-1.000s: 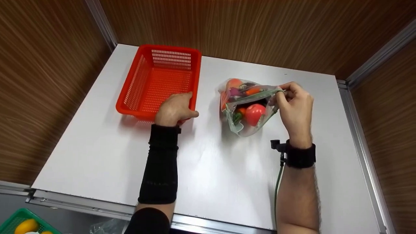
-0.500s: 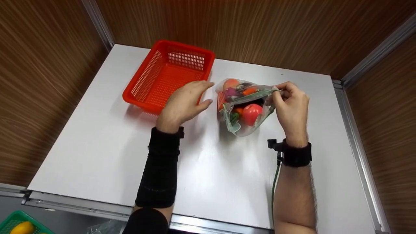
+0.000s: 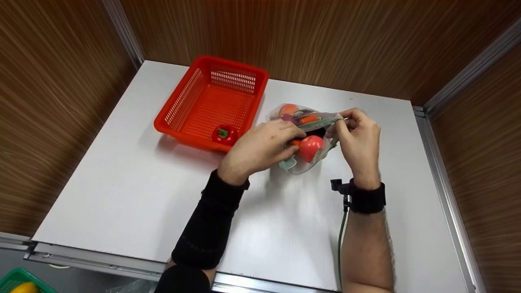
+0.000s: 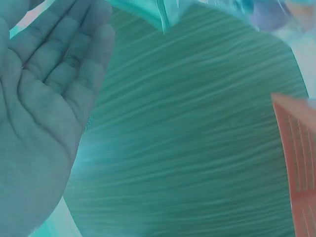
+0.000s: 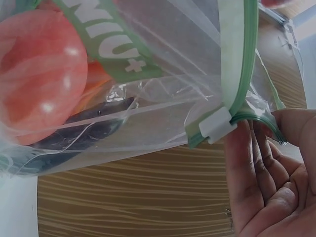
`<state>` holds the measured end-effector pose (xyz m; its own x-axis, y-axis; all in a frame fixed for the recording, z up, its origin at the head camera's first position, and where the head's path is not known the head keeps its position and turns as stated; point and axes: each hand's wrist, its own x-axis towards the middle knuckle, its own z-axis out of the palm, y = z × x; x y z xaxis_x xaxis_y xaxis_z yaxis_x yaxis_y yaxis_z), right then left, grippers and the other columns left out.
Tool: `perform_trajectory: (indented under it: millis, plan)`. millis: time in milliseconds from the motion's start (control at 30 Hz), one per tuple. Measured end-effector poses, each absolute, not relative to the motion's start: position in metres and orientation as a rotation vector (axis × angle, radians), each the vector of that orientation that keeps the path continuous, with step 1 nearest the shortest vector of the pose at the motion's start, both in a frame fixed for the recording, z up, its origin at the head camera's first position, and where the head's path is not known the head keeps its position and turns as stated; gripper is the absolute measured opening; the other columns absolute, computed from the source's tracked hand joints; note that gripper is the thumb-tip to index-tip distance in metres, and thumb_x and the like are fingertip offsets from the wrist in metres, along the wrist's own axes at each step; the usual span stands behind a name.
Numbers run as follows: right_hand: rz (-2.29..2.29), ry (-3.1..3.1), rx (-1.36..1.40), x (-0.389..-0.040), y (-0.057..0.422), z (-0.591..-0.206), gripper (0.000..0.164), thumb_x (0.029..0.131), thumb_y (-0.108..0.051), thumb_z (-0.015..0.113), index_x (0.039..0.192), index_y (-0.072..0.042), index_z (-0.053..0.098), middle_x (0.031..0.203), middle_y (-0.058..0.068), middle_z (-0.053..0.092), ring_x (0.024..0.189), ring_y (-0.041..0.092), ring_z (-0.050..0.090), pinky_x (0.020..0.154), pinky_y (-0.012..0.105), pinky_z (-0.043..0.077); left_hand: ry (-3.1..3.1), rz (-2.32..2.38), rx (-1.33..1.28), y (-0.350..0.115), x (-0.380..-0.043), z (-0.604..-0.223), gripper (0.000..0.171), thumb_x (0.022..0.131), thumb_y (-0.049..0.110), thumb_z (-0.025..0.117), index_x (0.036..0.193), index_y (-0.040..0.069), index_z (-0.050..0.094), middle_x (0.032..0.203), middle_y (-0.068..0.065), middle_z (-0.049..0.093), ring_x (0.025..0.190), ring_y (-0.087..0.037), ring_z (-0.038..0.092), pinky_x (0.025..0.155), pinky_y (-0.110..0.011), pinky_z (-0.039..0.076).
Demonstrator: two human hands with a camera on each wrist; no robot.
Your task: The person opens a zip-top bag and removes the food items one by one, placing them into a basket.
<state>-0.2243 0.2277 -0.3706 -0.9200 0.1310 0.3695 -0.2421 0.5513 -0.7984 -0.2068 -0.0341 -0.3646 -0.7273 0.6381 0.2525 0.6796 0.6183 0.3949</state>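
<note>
My right hand (image 3: 358,142) pinches the edge of a clear slider zip bag (image 3: 299,166) at its green seal. The white slider (image 5: 217,126) sits beside the fingers in the right wrist view. Inside the bag are a red tomato-like piece (image 3: 311,147), an orange carrot-like piece (image 3: 308,119) and a dark, long piece (image 5: 84,140). At the bag's mouth is my left hand (image 3: 260,146), fingers extended and partly covering the contents; its palm (image 4: 39,118) looks bare in the left wrist view. A red bell pepper (image 3: 224,135) lies in the red basket (image 3: 195,140), in its near right corner.
The basket stands left of the bag on a white table (image 3: 134,195). Wood-grain panels (image 3: 309,44) enclose the back and sides. Below the front edge at left is a green basket (image 3: 34,280) with a yellow piece (image 3: 25,288). A green cable (image 3: 341,244) runs along the right forearm.
My left hand has left the red basket and moved right to the bag. The basket shifted right, and the bell pepper now shows in it. My right hand keeps its hold.
</note>
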Motion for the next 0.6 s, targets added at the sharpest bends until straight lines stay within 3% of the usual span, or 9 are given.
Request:
perform_trajectory:
  millis: [167,400,533,600]
  plan:
    - [1.358,-2.404,0.143,-0.221,0.223,-0.370,0.020,0.109,0.000,0.062,0.112,0.003,0.082,0.085,0.021,0.084,0.067,0.000,0.074,0.064,0.013,0.060,-2.784,-0.687,-1.189,-0.018,-0.209,-0.374,0.035,0.114,0.023,0.081,0.145,0.009,0.077,0.145,-0.008,0.081,0.138,-0.024,0.075,0.124,-0.040,0.062]
    - [1.372,-2.419,0.208,-0.216,0.218,-0.368,0.018,0.109,0.001,0.063,0.111,0.005,0.081,0.085,0.023,0.084,0.066,-0.001,0.074,0.063,0.013,0.061,-2.787,-0.526,-1.159,0.004,-0.221,-0.400,0.022,0.112,0.017,0.080,0.134,0.012,0.079,0.127,-0.005,0.083,0.121,-0.021,0.081,0.106,-0.037,0.069]
    - [1.330,-2.451,0.236,-0.215,0.215,-0.368,0.018,0.110,0.000,0.064,0.111,0.004,0.081,0.087,0.021,0.086,0.067,-0.004,0.074,0.065,0.012,0.059,-2.715,-0.366,-1.166,0.012,-0.226,-0.418,0.027,0.113,0.015,0.078,0.139,0.015,0.079,0.137,-0.003,0.082,0.125,-0.022,0.081,0.105,-0.037,0.069]
    - [1.306,-2.467,0.243,-0.215,0.214,-0.367,0.017,0.111,-0.002,0.066,0.111,0.004,0.082,0.088,0.021,0.087,0.068,-0.005,0.074,0.065,0.012,0.058,-2.667,-0.296,-1.154,0.014,-0.226,-0.427,0.033,0.116,0.024,0.076,0.149,0.019,0.078,0.148,0.000,0.080,0.133,-0.020,0.080,0.106,-0.037,0.070]
